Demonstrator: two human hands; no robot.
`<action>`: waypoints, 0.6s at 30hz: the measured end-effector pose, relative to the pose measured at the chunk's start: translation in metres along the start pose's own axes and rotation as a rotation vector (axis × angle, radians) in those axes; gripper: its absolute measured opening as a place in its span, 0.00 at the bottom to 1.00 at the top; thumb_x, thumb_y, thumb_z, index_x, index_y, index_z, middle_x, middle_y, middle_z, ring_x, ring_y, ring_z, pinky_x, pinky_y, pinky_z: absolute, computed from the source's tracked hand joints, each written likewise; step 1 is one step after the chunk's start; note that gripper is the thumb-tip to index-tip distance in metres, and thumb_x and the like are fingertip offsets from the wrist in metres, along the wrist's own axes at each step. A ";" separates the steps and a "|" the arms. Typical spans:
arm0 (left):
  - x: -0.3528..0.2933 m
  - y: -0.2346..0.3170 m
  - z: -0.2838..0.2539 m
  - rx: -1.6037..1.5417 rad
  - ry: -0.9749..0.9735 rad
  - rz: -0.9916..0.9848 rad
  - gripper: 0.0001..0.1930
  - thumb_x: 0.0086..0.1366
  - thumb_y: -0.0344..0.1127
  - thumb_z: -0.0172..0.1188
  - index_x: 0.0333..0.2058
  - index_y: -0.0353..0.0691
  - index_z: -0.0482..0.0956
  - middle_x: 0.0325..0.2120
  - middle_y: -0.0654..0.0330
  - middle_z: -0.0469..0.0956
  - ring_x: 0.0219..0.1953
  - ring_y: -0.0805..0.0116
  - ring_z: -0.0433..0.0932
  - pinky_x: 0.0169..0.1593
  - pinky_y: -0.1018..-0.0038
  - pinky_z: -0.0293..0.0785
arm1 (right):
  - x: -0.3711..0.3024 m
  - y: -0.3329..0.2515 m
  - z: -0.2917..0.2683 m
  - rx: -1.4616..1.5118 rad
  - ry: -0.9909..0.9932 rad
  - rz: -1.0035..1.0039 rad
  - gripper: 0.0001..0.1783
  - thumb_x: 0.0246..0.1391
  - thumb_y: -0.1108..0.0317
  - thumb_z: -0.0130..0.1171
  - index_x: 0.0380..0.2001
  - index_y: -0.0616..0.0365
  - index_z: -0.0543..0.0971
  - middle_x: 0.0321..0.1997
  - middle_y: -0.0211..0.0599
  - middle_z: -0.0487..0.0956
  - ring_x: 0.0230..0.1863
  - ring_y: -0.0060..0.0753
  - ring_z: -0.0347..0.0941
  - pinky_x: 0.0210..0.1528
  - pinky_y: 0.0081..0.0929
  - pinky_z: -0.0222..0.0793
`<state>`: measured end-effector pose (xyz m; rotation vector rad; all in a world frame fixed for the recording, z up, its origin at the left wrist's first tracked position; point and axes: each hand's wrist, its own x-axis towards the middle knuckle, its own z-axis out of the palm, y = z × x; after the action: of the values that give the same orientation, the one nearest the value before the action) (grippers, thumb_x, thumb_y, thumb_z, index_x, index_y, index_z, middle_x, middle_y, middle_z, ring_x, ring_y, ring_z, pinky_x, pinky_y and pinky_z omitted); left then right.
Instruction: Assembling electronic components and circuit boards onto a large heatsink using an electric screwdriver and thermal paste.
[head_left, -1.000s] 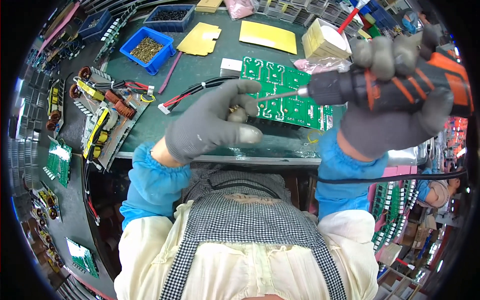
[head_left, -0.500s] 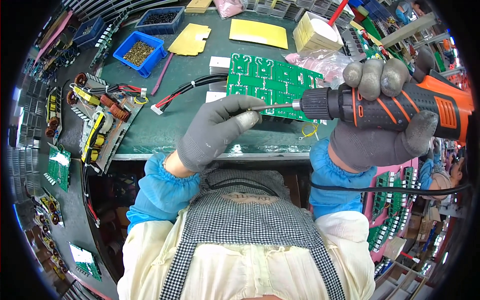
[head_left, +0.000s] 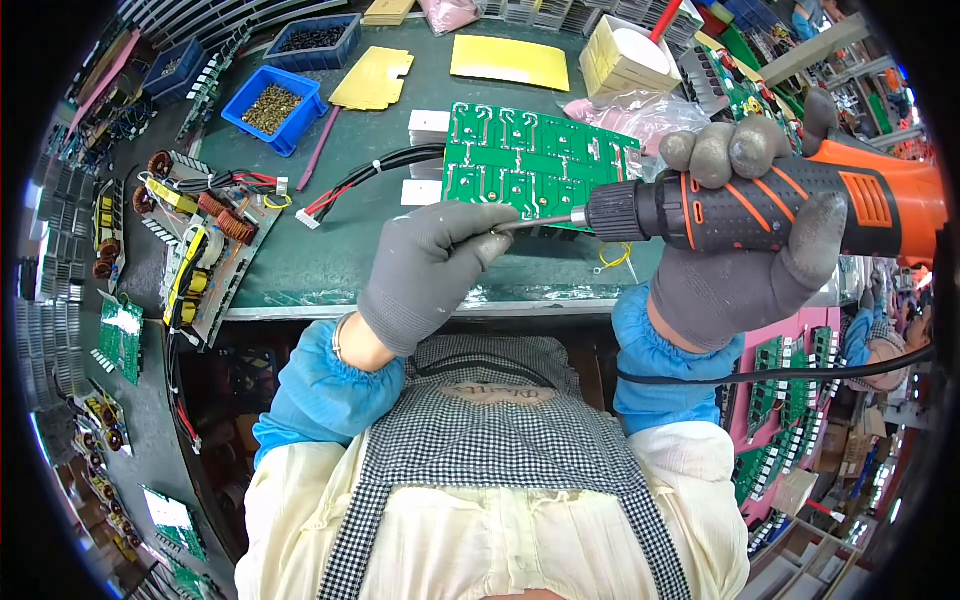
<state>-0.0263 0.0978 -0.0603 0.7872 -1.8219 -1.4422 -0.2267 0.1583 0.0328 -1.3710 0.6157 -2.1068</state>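
My right hand point(head_left: 765, 215), in a grey glove, is wrapped round an orange and black electric screwdriver point(head_left: 740, 208) held level above the table edge. Its long steel bit point(head_left: 543, 222) points left. At the bit's tip my left hand point(head_left: 425, 265), gloved too, pinches thumb and forefinger together on what looks like a small screw, mostly hidden by the fingertips. Just behind the bit lies a green circuit board point(head_left: 535, 160), solder side up. Black and red cables point(head_left: 385, 168) run from its left side to a white connector point(head_left: 306, 219).
A blue bin of brass-coloured screws point(head_left: 270, 108) stands at the back left, near a darker bin point(head_left: 314, 42). Yellow sheets point(head_left: 510, 62) lie at the back. A white box point(head_left: 630, 65) stands back right. A coil-laden board point(head_left: 200, 240) sits left. The screwdriver's black cord point(head_left: 780, 377) crosses right.
The screwdriver and my right hand have shifted slightly left. My left hand has turned a little and its fingertips sit slightly lower, still pinched at the bit's tip.
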 end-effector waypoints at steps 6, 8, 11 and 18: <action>-0.001 0.002 0.004 0.168 0.045 0.064 0.12 0.62 0.28 0.64 0.44 0.37 0.84 0.33 0.50 0.84 0.34 0.62 0.83 0.39 0.71 0.77 | -0.006 0.000 -0.006 0.009 0.033 0.024 0.35 0.63 0.50 0.53 0.66 0.56 0.59 0.39 0.42 0.76 0.37 0.37 0.75 0.47 0.51 0.75; -0.001 0.003 0.007 0.211 0.052 0.110 0.11 0.62 0.28 0.64 0.43 0.37 0.84 0.33 0.50 0.83 0.34 0.60 0.83 0.38 0.70 0.77 | -0.010 -0.002 -0.006 0.006 0.061 0.023 0.35 0.63 0.50 0.53 0.66 0.56 0.59 0.39 0.42 0.76 0.37 0.38 0.75 0.47 0.51 0.76; -0.001 0.002 0.011 0.255 0.080 0.137 0.10 0.61 0.29 0.65 0.43 0.37 0.84 0.32 0.49 0.83 0.33 0.56 0.83 0.37 0.69 0.77 | -0.014 -0.004 -0.007 0.000 0.104 0.005 0.35 0.63 0.51 0.54 0.66 0.56 0.59 0.38 0.42 0.76 0.37 0.38 0.75 0.47 0.50 0.75; -0.003 0.003 0.016 0.285 0.150 0.082 0.10 0.62 0.30 0.64 0.43 0.36 0.83 0.34 0.51 0.84 0.35 0.63 0.84 0.39 0.72 0.77 | -0.014 0.000 -0.016 0.084 0.144 -0.058 0.32 0.61 0.51 0.57 0.62 0.54 0.64 0.38 0.42 0.76 0.37 0.38 0.74 0.48 0.50 0.75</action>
<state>-0.0376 0.1100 -0.0600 0.9217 -1.9427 -1.0550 -0.2368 0.1689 0.0172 -1.2125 0.5428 -2.2657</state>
